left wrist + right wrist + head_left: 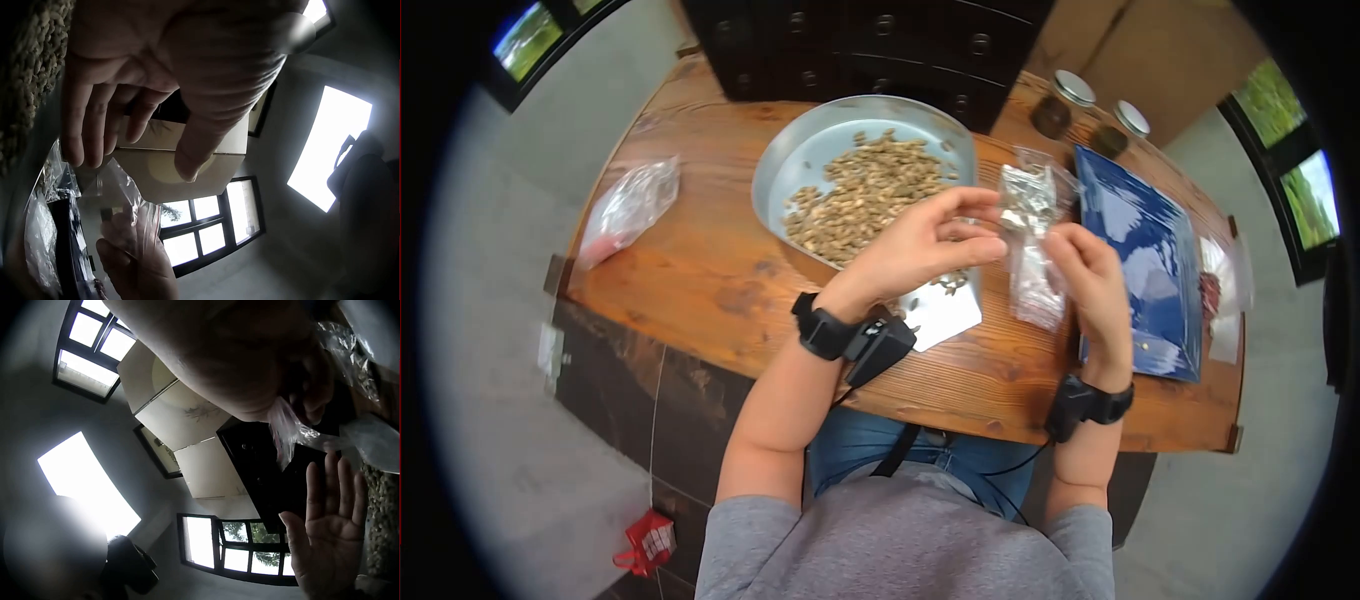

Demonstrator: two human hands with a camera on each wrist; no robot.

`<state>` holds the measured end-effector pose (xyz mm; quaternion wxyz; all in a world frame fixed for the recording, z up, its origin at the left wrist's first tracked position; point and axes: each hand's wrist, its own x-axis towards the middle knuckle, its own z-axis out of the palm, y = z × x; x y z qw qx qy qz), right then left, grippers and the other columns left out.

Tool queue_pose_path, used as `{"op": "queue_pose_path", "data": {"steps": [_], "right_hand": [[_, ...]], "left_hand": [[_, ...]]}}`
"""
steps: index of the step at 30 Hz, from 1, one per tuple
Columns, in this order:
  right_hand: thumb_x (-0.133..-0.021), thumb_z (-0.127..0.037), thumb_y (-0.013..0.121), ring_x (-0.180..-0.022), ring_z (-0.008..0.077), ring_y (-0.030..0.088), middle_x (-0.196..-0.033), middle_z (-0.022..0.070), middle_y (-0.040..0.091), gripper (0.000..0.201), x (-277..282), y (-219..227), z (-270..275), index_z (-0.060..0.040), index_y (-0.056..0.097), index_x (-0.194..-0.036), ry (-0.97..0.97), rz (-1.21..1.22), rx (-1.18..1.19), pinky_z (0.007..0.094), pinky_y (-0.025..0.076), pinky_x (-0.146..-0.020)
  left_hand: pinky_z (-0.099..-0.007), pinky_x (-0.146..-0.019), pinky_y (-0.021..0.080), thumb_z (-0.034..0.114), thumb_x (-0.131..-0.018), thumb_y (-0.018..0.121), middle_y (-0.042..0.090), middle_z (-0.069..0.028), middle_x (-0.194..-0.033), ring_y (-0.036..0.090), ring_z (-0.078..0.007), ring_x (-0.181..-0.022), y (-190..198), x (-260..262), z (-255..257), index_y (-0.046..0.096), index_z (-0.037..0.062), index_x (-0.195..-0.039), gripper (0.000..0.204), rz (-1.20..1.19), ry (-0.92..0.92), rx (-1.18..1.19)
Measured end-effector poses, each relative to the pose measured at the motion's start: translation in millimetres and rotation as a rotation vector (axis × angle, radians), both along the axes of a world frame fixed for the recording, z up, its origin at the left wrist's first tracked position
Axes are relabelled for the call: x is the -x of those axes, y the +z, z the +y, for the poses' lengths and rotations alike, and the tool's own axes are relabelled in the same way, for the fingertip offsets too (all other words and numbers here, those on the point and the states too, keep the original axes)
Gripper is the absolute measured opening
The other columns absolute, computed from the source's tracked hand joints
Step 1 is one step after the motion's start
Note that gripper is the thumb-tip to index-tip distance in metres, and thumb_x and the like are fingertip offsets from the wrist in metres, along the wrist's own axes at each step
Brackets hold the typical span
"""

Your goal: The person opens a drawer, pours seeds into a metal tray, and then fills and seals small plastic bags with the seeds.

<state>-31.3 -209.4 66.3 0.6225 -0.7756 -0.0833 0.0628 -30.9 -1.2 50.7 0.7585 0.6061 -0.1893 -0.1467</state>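
From my end, readying a clear plastic bag (283, 434) looks like the step in hand: my right hand (1092, 275) pinches it, just beside my left hand's (930, 240) relaxed, empty fingers. Next, I judge, those left fingers need to catch its loose edge.

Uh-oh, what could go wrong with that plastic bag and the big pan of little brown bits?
The thin plastic bag might slip, since only the right hand pinches it while the left hand is open. The left hand is also near the metal pan, so a bump could scatter the loose brown bits.
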Motion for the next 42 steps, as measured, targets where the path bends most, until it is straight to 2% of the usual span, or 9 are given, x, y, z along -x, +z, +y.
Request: {"op": "queue_pose_path", "data": {"steps": [3, 6, 10, 15, 20, 22, 25, 30, 42], "right_hand": [[-0.087, -0.018, 0.053, -0.058, 0.0021, 0.044, -0.067, -0.0044, 0.053, 0.018, -2, -4, 17, -0.0012, 0.060, -0.085, 0.097, 0.061, -0.105, 0.0162, 0.034, -0.051], [-0.088, -0.018, 0.053, -0.058, 0.0029, 0.046, -0.069, -0.0031, 0.054, 0.019, -11, -2, 27, -0.0013, 0.060, -0.088, 0.175, 0.108, -0.149, 0.0161, 0.037, -0.053], [-0.087, -0.019, 0.054, -0.063, 0.0055, 0.052, -0.074, 0.0004, 0.058, 0.021, -18, 16, 33, 0.0005, 0.060, -0.091, 0.188, 0.081, -0.176, 0.0190, 0.043, -0.059], [-0.084, -0.014, 0.058, -0.066, 0.0067, 0.053, -0.074, 0.0017, 0.060, 0.018, -17, 19, 35, 0.0028, 0.061, -0.089, 0.144, -0.153, 0.138, 0.0198, 0.045, -0.061], [-0.085, -0.011, 0.056, -0.066, 0.0065, 0.054, -0.072, 0.0023, 0.060, 0.016, -20, 3, 28, 0.0040, 0.061, -0.086, 0.139, -0.030, 0.005, 0.0194, 0.045, -0.061], [-0.085, -0.010, 0.055, -0.065, 0.0064, 0.054, -0.072, 0.0025, 0.060, 0.016, -19, 0, 26, 0.0045, 0.061, -0.086, 0.127, -0.008, -0.001, 0.0192, 0.045, -0.060], [-0.084, -0.011, 0.057, -0.064, 0.0060, 0.054, -0.071, 0.0021, 0.060, 0.015, -18, 2, 26, 0.0039, 0.061, -0.083, 0.084, -0.046, -0.009, 0.0189, 0.044, -0.059], [-0.080, -0.013, 0.063, -0.061, 0.0049, 0.051, -0.066, 0.0007, 0.059, 0.014, -15, -4, 33, 0.0007, 0.061, -0.079, 0.052, -0.148, 0.108, 0.0192, 0.041, -0.056], [-0.081, -0.013, 0.061, -0.063, 0.0057, 0.052, -0.072, 0.0012, 0.061, 0.013, -12, -9, 43, 0.0000, 0.061, -0.082, 0.139, -0.211, 0.028, 0.0198, 0.042, -0.059]], "left_hand": [[-0.0251, -0.080, 0.047, 0.015, -0.082, 0.062, 0.056, -0.0089, -0.105, 0.055, -0.0127, -0.094, -7, -1, -2, 0.046, 0.0007, -0.117, 0.042, 0.028, 0.036, 0.043], [-0.0176, -0.060, 0.046, 0.013, -0.080, 0.064, 0.062, -0.0020, -0.078, 0.056, -0.0055, -0.067, -6, -4, 3, 0.057, -0.0002, -0.097, 0.022, 0.062, 0.150, 0.091], [-0.0158, -0.056, 0.042, 0.012, -0.079, 0.065, 0.060, -0.0006, -0.075, 0.051, -0.0035, -0.061, -6, -11, 13, 0.059, 0.0013, -0.087, 0.015, 0.080, 0.354, 0.126], [-0.0151, -0.056, 0.040, 0.012, -0.079, 0.065, 0.059, 0.0005, -0.073, 0.050, -0.0031, -0.062, -3, -11, 17, 0.059, 0.0028, -0.086, 0.014, 0.085, 0.404, 0.097], [-0.0151, -0.057, 0.040, 0.012, -0.078, 0.066, 0.059, 0.0007, -0.074, 0.050, -0.0030, -0.063, -7, -12, 12, 0.059, 0.0040, -0.086, 0.013, 0.068, 0.408, 0.089], [-0.0158, -0.059, 0.040, 0.010, -0.078, 0.066, 0.059, 0.0000, -0.076, 0.051, -0.0038, -0.066, -7, -11, 6, 0.059, 0.0037, -0.086, 0.012, -0.074, 0.607, 0.010], [-0.0168, -0.061, 0.042, 0.009, -0.078, 0.064, 0.059, -0.0003, -0.078, 0.052, -0.0048, -0.070, -3, -9, 11, 0.059, 0.0031, -0.086, 0.011, -0.188, 0.652, 0.021], [-0.0190, -0.060, 0.047, 0.009, -0.080, 0.062, 0.061, -0.0041, -0.079, 0.056, -0.0068, -0.067, 0, 0, 3, 0.059, -0.0006, -0.093, 0.016, 0.038, 0.209, -0.018], [-0.0201, -0.065, 0.050, 0.014, -0.082, 0.062, 0.063, -0.0072, -0.079, 0.060, -0.0094, -0.070, -4, -5, 7, 0.061, -0.0014, -0.092, 0.018, 0.091, 0.209, 0.021]]}}
